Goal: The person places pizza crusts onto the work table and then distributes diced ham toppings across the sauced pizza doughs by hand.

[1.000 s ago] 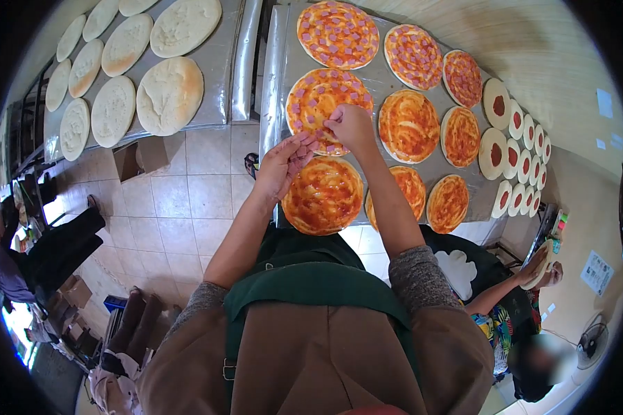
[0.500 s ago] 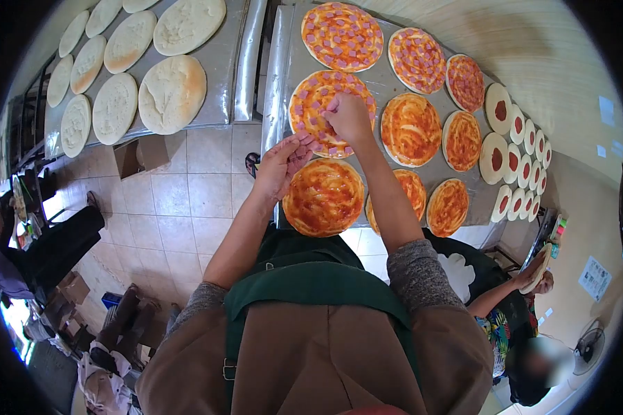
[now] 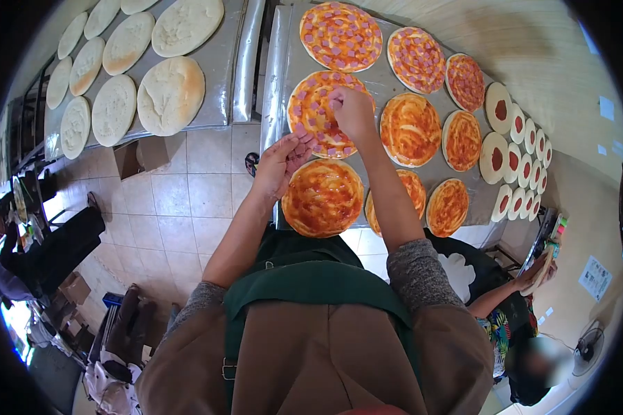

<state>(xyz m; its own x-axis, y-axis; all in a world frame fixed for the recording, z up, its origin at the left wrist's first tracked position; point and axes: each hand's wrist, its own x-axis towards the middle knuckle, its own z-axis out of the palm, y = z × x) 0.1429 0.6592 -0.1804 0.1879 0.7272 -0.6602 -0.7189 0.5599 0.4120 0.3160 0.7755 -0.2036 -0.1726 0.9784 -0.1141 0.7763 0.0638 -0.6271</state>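
My left hand (image 3: 284, 162) is cupped palm-up at the near left edge of a pizza (image 3: 311, 97), its fingers curled around small pink ham cubes (image 3: 302, 133). Over the right part of that same pizza, my right hand (image 3: 353, 114) is closed with the fingertips pinched together; what they hold is hidden. This pizza has red sauce and scattered ham cubes, partly covered by both hands. Just below my left hand lies a pizza with sauce only (image 3: 323, 197). Beyond, a pizza topped with ham cubes (image 3: 340, 36) rests on the metal table (image 3: 412, 10).
More sauced pizzas (image 3: 410, 130) stand to the right, then rows of small bases with sauce dabs (image 3: 493, 158). Plain bases (image 3: 171, 95) cover another table at left, across a gap. At lower right a co-worker's hand (image 3: 533, 273) holds a flat base.
My right hand has shifted slightly right over the pizza. My left hand stays nearly in place. The co-worker's base has tilted and turned edge-on.
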